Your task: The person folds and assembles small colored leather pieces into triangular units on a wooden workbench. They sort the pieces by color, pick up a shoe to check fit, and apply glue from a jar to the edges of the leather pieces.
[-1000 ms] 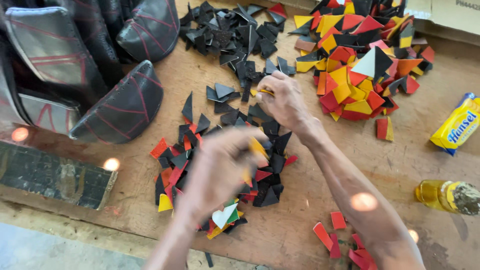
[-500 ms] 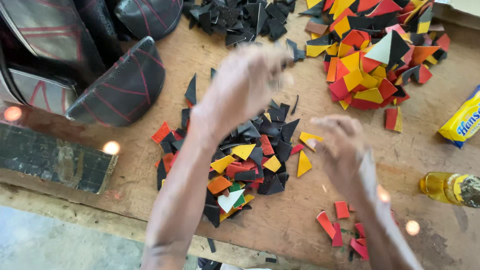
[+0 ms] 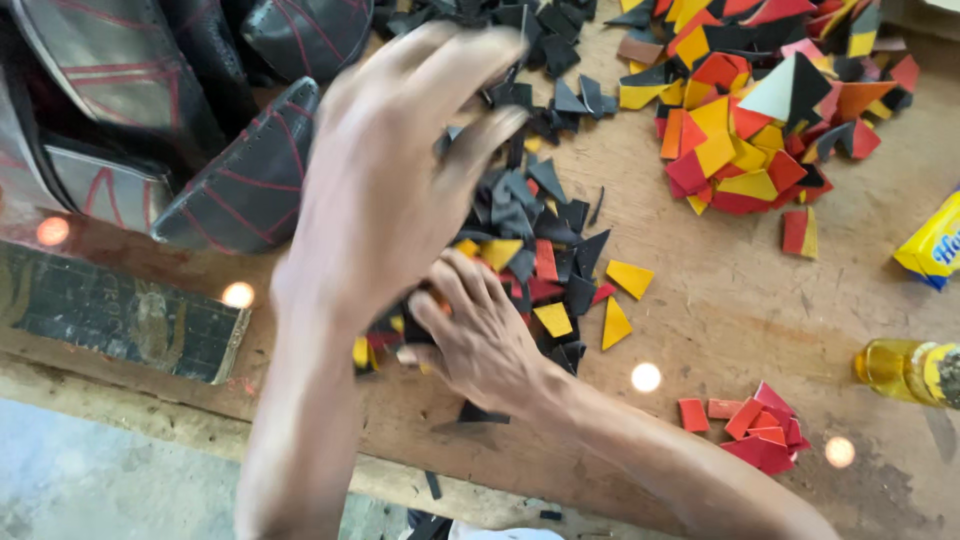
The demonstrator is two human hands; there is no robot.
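My left hand (image 3: 400, 170) hangs blurred above a mixed pile of small black, red and yellow cut pieces (image 3: 555, 265) on the wooden bench (image 3: 730, 300). Its fingers are spread and I see nothing in them. My right hand (image 3: 480, 340) lies on the pile's near edge, partly under my left wrist. Its fingers are bent down onto the pieces, and I cannot tell whether they grip any. Two yellow triangles (image 3: 620, 300) lie loose just right of the pile.
A heap of black pieces (image 3: 545, 35) sits at the back, and a red, orange and yellow heap (image 3: 760, 110) lies at the back right. Several red pieces (image 3: 760, 435) lie near right, by a yellow bottle (image 3: 900, 370) and a yellow packet (image 3: 935, 245). Black stitched panels (image 3: 250, 185) and a dark block (image 3: 110, 310) fill the left.
My left hand has drawn back from the far black heap to above the mixed pile. My right hand has moved left from the pile's right side onto its near edge.
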